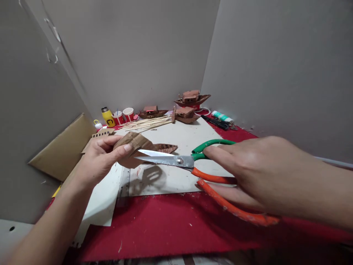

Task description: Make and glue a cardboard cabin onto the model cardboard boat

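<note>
My left hand [103, 159] is closed around a folded piece of brown corrugated cardboard [138, 144], thumb pressed on top. My right hand [253, 173] grips a pair of scissors [176, 160] by its green and orange handles. The steel blades are slightly apart and their tips reach into the edge of the cardboard. Both hands hover above a pale cutting board [176, 173] lying on a red mat [171, 224].
Three brown cardboard model boats [190, 99] stand at the back near the wall corner. Beside them lie wooden sticks [146, 123], two red-and-white cups [124, 115], a yellow bottle [108, 117], a green-and-white tube [222, 117] and dark tools [216, 122]. A cardboard sheet [64, 147] leans at left.
</note>
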Demonstrator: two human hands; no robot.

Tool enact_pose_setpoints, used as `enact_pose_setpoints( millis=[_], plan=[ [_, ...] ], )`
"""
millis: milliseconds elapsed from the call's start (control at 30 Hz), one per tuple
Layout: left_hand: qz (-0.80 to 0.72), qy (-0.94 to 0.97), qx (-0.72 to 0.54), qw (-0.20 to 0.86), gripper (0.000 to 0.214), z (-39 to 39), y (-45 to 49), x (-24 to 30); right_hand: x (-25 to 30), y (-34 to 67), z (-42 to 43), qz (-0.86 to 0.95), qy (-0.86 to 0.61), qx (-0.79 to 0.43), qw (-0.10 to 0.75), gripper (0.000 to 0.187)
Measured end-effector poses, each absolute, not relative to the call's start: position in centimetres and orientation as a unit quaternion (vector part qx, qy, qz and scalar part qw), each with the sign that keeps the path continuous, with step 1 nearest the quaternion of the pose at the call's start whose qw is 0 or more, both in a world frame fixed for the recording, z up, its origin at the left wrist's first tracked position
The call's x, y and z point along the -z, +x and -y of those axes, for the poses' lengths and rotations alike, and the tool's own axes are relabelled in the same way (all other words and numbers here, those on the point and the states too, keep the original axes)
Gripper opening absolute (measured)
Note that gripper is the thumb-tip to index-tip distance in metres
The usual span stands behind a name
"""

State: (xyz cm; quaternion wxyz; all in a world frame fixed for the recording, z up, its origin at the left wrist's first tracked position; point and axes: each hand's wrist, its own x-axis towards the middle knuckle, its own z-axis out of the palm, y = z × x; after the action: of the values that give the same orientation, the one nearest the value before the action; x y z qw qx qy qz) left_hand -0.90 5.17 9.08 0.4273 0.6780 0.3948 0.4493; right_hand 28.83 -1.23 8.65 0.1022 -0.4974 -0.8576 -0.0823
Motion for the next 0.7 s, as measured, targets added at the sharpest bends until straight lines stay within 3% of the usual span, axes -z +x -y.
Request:
enact_pose_setpoints(
  millis=[133,333,533,700],
  plan=[
    [-0.397,0.702,-0.451,0.383,0.025,-4.8,-0.7,-9.1,-9.4,28.8,1.5,0.860,-0.495,0.081,0.090,0.035],
    [-0.357,0.790,-0.435,0.245,0.010,-4.6,-0.3,-9.2,-10.4,28.4,1.4,0.860,-0.495,0.087,0.092,0.045],
    [-0.377,0.716,-0.471,0.352,0.011,-4.9,0.1,-8.8,-9.6,27.6,0.5,0.866,-0.484,0.071,0.100,0.040],
    [-0.426,0.624,-0.444,0.481,0.017,-5.3,0.1,-8.2,-8.5,27.0,0.3,0.887,-0.459,0.045,0.019,0.035]
  ],
)
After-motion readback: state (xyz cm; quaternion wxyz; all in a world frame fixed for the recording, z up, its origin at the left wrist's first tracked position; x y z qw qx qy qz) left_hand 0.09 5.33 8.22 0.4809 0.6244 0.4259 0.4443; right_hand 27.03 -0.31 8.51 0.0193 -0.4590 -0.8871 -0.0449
